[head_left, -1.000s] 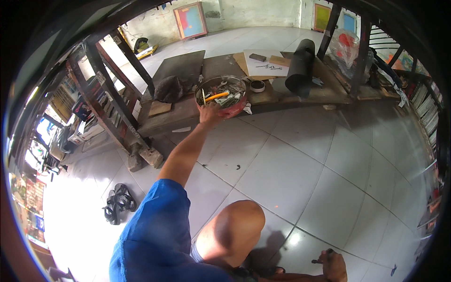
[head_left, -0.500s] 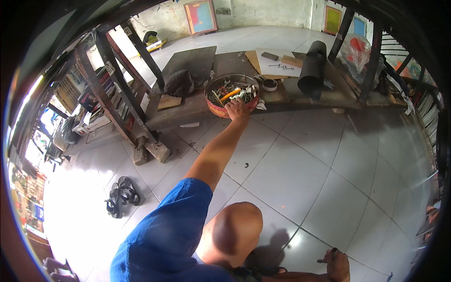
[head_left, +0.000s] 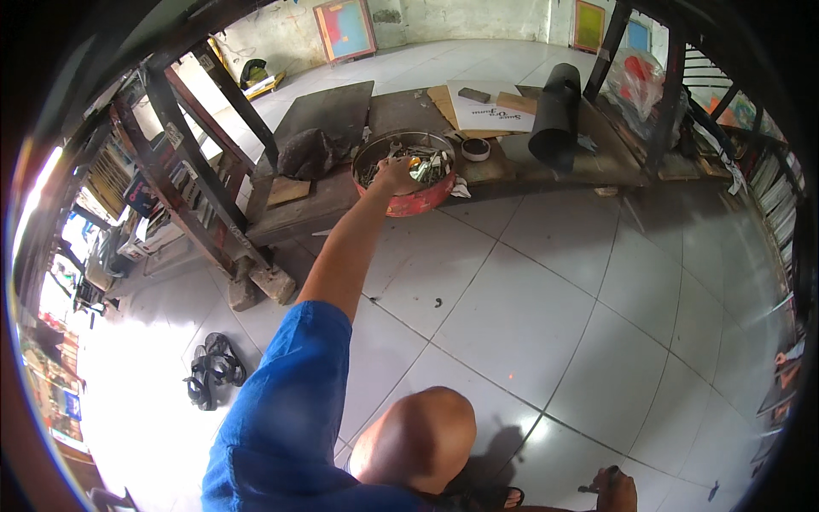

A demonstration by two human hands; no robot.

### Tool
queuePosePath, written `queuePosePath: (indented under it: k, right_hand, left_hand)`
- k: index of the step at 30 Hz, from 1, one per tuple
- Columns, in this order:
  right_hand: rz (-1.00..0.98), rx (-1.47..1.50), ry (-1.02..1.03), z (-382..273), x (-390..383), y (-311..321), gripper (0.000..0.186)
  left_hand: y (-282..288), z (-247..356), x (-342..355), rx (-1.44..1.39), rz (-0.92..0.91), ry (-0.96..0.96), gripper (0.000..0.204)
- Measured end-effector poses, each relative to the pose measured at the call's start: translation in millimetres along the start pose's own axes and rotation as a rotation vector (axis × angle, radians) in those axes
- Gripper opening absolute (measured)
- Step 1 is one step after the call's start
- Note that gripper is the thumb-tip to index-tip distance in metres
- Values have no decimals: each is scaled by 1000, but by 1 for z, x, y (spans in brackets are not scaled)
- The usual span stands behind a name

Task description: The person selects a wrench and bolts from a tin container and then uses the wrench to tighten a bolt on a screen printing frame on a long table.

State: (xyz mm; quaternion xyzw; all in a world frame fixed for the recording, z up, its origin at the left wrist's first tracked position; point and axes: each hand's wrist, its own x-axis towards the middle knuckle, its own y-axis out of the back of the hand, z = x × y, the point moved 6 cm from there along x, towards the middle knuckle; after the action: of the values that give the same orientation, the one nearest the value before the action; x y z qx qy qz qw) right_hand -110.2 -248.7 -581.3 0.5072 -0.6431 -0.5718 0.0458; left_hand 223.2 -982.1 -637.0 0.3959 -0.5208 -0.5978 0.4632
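I had the left hand (head_left: 395,177) above the red round tin (head_left: 426,202), in the upper middle of the frame, its forearm crossing the near rim. Its fingers dipped toward the small loose pieces (head_left: 437,165) in the tin, but the back of the hand blocked my view, so I could not tell whether they had closed on anything. A bit of an orange piece (head_left: 415,162) showed just beside the fingers.

At the lower right, near the bottom edge, I had the right hand (head_left: 618,493) curled around a small dark object (head_left: 608,476), too dim for me to identify.

The tin stood at the front edge of a low wooden platform (head_left: 401,113). Just right of it I saw a small round container (head_left: 476,151) with a dark inside, and by its base a crumpled white scrap (head_left: 461,188). Left of it lay a dark lumpy bundle (head_left: 307,155) and a flat wooden piece (head_left: 288,190). Farther right, a black roll (head_left: 559,119) lay beside a white sheet (head_left: 486,119) bearing a grey block (head_left: 474,95). On the pale tiled floor (head_left: 554,290) I made out a pair of dark sandals (head_left: 217,369) at the lower left, and a bent knee (head_left: 431,431) at the bottom centre.
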Motion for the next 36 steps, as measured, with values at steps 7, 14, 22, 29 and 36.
queuePosePath:
  k: [7, 14, 22, 29, 36]
  right_hand:
    - [-46, 62, -29, -5, 0, 0, 45]
    - [-5, 68, -41, -24, 4, 4, 47]
    - [-19, 28, -99, -13, 9, -2, 48]
    - [-38, 152, -123, 5, 7, -6, 46]
    - [-34, 246, -210, 9, 12, -6, 45]
  left_hand:
    - [4, 9, -2, 45, 50, -11, 98]
    - [1, 21, -21, -120, 306, -141, 70]
    - [29, 29, -12, -85, 174, -194, 33]
    - [92, -59, 46, -458, 140, -76, 46]
    - [101, -52, 61, -410, 215, -162, 47]
